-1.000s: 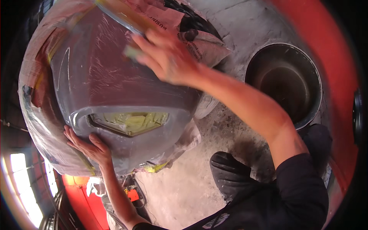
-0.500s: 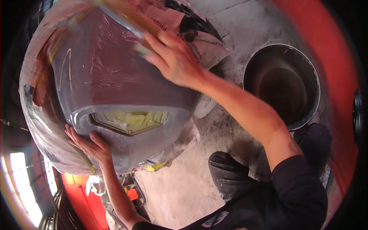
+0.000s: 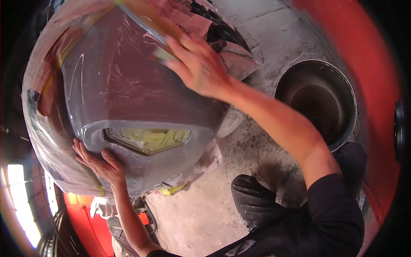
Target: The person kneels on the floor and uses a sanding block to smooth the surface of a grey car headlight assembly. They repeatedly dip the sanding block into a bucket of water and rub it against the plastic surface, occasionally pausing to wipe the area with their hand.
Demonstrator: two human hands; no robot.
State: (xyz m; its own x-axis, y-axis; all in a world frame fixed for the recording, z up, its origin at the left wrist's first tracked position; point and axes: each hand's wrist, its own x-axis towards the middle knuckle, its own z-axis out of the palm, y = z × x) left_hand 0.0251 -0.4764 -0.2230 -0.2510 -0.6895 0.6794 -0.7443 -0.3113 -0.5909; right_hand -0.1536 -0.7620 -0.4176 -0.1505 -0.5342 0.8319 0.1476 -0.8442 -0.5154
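Dominating the view, the grey panel bulges up, whitish streaks scattered over its upper middle. Below it and to its right spreads the pale, stained floor. Creased masking sheets border the panel's left side and parts of its right. Well to the panel's right stands a round, dark basin; whether it holds liquid I cannot tell.

Next in size, the right hand reaches over the panel's upper right. Over the last second it has shifted a little toward the panel's right edge. I take that to mean the rubbing now falls beside the streaked middle rather than on it; the streaks look much the same.

Low in the panel is an opening filled with crumpled yellowish material. Below and left of it, the left hand lies flat at the panel's lower left edge, thumb apart, gripping nothing; it has kept to that spot.

Smallest is a greenish pad at the panel's upper right, apparently grasped between the right hand's thumb and fingers, which hide most of it.
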